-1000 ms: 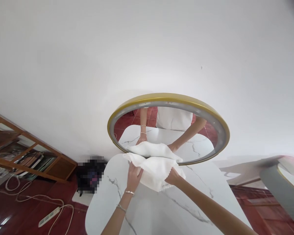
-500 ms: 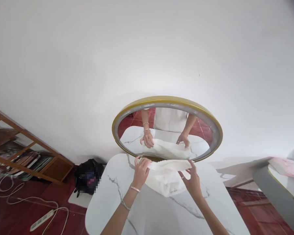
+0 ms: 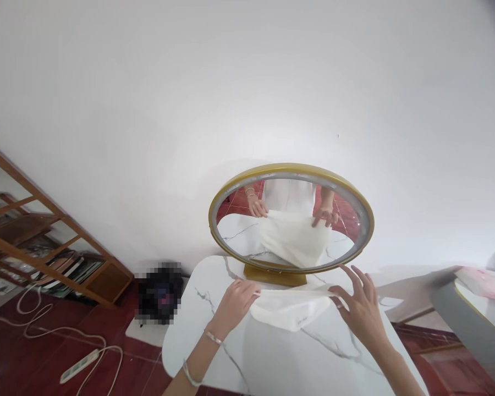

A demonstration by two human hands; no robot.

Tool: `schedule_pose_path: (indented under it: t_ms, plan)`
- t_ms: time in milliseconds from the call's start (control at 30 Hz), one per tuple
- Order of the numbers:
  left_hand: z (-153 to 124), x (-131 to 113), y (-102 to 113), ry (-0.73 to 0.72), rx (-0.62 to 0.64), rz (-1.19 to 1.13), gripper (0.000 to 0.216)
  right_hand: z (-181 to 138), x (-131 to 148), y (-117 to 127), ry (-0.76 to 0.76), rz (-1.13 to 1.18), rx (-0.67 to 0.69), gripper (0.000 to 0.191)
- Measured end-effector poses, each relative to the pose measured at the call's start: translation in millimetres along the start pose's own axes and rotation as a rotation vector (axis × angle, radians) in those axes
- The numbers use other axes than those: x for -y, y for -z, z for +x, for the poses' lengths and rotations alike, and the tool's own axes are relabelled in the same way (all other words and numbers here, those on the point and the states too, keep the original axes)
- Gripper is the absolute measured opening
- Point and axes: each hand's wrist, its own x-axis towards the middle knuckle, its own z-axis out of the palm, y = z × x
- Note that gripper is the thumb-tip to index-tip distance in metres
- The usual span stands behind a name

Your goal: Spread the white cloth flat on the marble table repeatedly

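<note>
A thin, soft white sheet (image 3: 291, 311), cloth or bag I cannot tell, hangs stretched between my hands over the marbled white tabletop (image 3: 268, 363). Small dark print shows near its lower edge. My left hand (image 3: 236, 302) is closed in a pinch on its upper left corner. At the upper right corner, my right hand (image 3: 357, 302) pinches it between thumb and finger, with the other fingers spread. Just beyond stands a round gold-rimmed mirror (image 3: 291, 228), which reflects both hands and the sheet.
The mirror's gold base (image 3: 274, 275) rests at the table's back edge, near the white wall (image 3: 148, 110). On the left are a wooden shelf (image 3: 58, 231), a dark bag (image 3: 159, 291) and a power strip (image 3: 79, 367) with cables. A pink-and-white package (image 3: 484, 283) lies on another surface at right.
My hands have moved apart and pulled the sheet's upper edge straight and taut. It has come nearer to me, uncovering the mirror's base. The view has shifted slightly.
</note>
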Motion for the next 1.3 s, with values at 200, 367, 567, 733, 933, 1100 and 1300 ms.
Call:
schedule_pose_path:
  t_ms: [200, 367, 567, 733, 933, 1100, 1300]
  plan:
    - [-31.9, -3.6, 4.8, 0.128, 0.166, -0.088, 0.016, -61.7, -10.2, 14.6, -0.121, 0.227, 0.349, 0.027]
    - [-56.4, -9.6, 7.0, 0.281, 0.184, -0.181, 0.017, -100.2, 0.5, 20.0, -0.233, 0.390, 0.386, 0.038]
    - [-66.9, -14.2, 19.1, 0.355, 0.105, -0.270, 0.013, -95.6, 18.1, 21.8, -0.296, 0.422, 0.510, 0.043]
    - [-69.0, -10.3, 21.7, 0.324, 0.016, -0.339, 0.013, -91.6, 25.2, 20.8, -0.383, 0.481, 0.645, 0.020]
    - [-69.3, -5.7, 24.5, 0.319, -0.022, -0.357, 0.016, -90.8, 39.4, 53.4, -0.509, 0.533, 0.516, 0.032]
    - [-61.4, -21.4, 50.7, 0.306, -0.027, -0.496, 0.023, -79.6, 45.8, 113.8, -0.627, 0.583, 0.534, 0.032]
    - [-48.5, -54.1, 108.4, 0.171, -0.011, -0.567, 0.014, -65.5, 32.8, 201.9, -0.599, 0.668, 0.369, 0.022]
